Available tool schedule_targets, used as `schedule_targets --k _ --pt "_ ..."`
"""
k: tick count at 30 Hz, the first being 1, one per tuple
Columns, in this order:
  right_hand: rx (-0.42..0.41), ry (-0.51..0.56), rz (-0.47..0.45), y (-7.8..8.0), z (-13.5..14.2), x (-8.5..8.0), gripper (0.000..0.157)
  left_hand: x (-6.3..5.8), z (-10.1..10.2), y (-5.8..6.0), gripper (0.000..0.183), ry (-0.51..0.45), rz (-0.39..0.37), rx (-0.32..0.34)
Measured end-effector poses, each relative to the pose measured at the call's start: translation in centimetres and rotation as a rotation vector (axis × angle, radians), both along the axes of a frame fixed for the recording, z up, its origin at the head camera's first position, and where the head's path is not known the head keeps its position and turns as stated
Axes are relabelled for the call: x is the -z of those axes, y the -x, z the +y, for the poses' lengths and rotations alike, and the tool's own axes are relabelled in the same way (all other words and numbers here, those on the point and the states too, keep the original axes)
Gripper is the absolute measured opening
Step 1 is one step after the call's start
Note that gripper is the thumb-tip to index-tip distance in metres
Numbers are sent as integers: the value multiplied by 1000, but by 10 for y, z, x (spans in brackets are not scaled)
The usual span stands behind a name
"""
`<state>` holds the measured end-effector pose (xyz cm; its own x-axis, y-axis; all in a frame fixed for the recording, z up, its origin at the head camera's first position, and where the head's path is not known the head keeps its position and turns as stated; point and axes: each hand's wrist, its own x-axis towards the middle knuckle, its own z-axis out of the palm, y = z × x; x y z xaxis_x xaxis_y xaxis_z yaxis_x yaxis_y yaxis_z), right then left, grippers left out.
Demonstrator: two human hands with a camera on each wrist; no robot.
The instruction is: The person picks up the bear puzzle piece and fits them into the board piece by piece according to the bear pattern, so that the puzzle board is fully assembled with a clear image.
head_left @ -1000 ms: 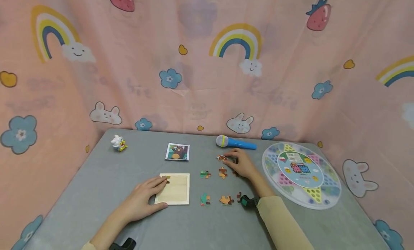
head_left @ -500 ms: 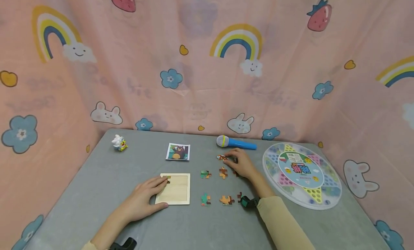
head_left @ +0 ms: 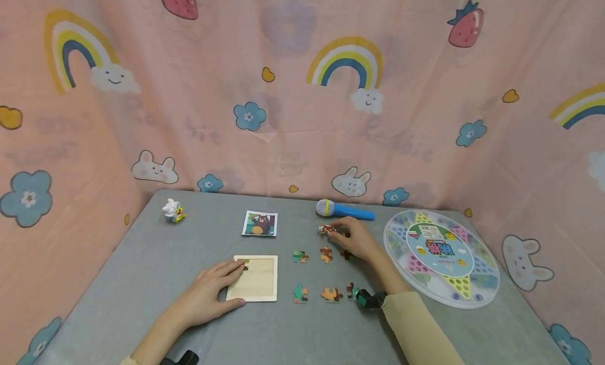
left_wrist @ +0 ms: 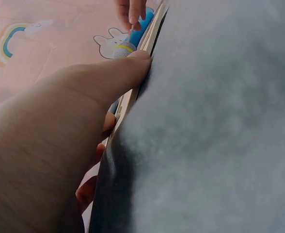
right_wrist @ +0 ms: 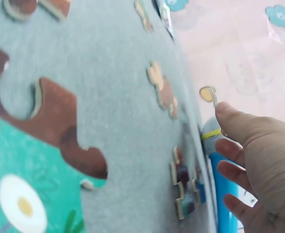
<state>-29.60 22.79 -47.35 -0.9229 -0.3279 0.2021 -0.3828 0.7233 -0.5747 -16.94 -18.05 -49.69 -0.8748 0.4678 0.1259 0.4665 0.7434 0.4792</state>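
Observation:
My left hand (head_left: 208, 291) rests on the left side of a shallow wooden puzzle tray (head_left: 275, 278), fingers reaching over the left rim and thumb at the near edge. A small puzzle piece (head_left: 246, 263) sits in the tray's upper left corner, partly covered by the fingertips. Further right, my right hand (head_left: 355, 240) pinches a red-brown and white puzzle piece (head_left: 326, 229) between thumb and fingers. That piece shows edge-on at the thumb tip in the right wrist view. Several loose pieces lie below, among them a green one (head_left: 300, 293) and an orange-brown one (head_left: 332, 294).
A bear picture card (head_left: 260, 223) lies behind the tray. Beyond the right hand is a blue toy microphone (head_left: 352, 211). A round game board (head_left: 441, 257) takes up the table's right side, and a small white and yellow figurine (head_left: 174, 210) stands at the far left.
The right hand has shifted slightly right and the pinched piece has come up, tilted, from its spot. More of the nearest right-hand piece shows by the wrist. My left hand stays put.

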Motion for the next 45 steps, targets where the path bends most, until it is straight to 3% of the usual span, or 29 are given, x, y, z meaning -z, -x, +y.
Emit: schedule_targets --k 18,25,31,36,45 --pt "52 -1 71 -21 -25 -23 34 0 0 0 80 -1 -15 -1" --pt "21 15 133 -37 -50 -27 29 2 0 1 80 -6 -12 2" --pt "6 51 104 -50 -74 -30 26 2 0 2 79 -10 -22 -3" --pt "-20 45 146 -60 -93 -27 24 1 1 1 79 -12 -24 -7" --pt "-99 38 115 -72 -125 -22 26 1 1 1 78 -11 15 -1"
